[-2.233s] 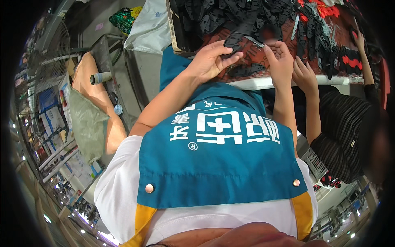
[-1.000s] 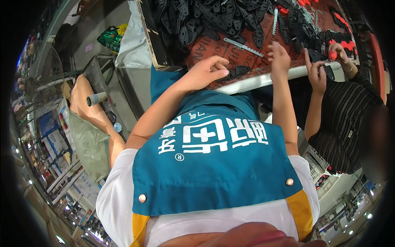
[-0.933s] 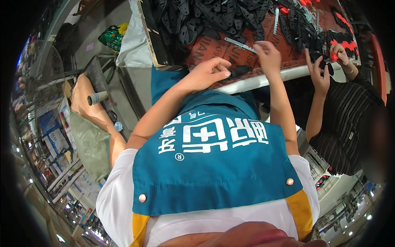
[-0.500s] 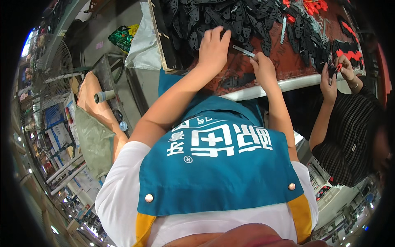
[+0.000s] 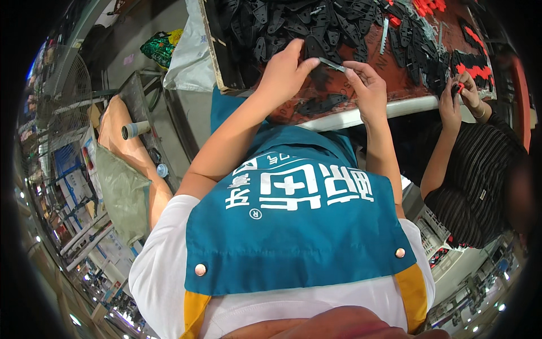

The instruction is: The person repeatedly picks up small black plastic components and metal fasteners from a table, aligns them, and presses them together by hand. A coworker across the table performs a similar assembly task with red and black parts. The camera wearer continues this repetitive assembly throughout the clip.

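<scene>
My right hand (image 5: 370, 90) pinches one end of a small silver toothed blade (image 5: 332, 64) between thumb and fingers. The blade points left toward my left hand (image 5: 282, 76), its far end near the left thumb. My left fingers and thumb close around a flat black plastic piece (image 5: 314, 48), which blends with the dark pile behind it. That pile of black plastic pieces (image 5: 282, 22) covers the far part of the red-brown tabletop (image 5: 361, 101). One more black piece (image 5: 322, 105) lies near the front edge, below my hands.
Another toothed blade (image 5: 385, 35) lies right of the pile. Red parts (image 5: 429, 7) are at the far right, with a row of black-and-red pieces (image 5: 474, 69). A co-worker's hands (image 5: 460, 96) hold a small black-and-red piece at the right. A white plastic sheet (image 5: 189, 51) hangs left of the table.
My left hand has turned and drawn back from the pile, its thumb now beside the blade. My right hand has risen slightly, still holding the blade. The view has shifted slightly.
</scene>
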A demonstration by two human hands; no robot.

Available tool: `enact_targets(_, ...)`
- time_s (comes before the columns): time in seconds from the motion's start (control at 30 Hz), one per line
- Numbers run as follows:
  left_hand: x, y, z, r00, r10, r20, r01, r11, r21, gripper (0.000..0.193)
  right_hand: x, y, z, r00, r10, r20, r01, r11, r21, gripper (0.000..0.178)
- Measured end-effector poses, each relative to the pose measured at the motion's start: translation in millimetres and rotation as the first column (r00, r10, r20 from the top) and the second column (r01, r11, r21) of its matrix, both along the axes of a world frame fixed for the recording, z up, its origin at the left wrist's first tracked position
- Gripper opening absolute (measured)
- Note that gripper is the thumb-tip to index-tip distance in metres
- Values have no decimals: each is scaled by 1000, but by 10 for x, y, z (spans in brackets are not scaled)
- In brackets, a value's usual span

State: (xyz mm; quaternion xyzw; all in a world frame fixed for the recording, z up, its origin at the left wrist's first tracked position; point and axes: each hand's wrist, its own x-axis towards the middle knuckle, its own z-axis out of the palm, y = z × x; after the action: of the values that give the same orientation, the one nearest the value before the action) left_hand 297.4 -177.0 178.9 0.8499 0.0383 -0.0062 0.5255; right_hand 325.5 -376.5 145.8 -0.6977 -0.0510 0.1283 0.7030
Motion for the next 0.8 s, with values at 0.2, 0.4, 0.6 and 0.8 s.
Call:
enact_targets(0.2, -157, 69, 37, 981, -118, -151, 21, 850, -526, 22, -43, 182, 157, 985, 172, -9, -171, 984, 45, 18)
enact_targets(0.4, -144, 70, 53, 991, -104, -86, 53, 887, -458, 23, -103, 192, 231, 990, 140, 3, -140, 990, -7, 16)
enact_targets(0.6, -148, 23, 85, 993, -71, -96, 13, 862, -507, 23, -142, 223, 120, 993, 121, 15, -121, 992, 28, 15)
enact_targets(0.8, -140, -44, -12, 999, -18, -32, 7, 950, -312, 28, -155, 262, 24, 998, 48, -33, -46, 998, 47, 19)
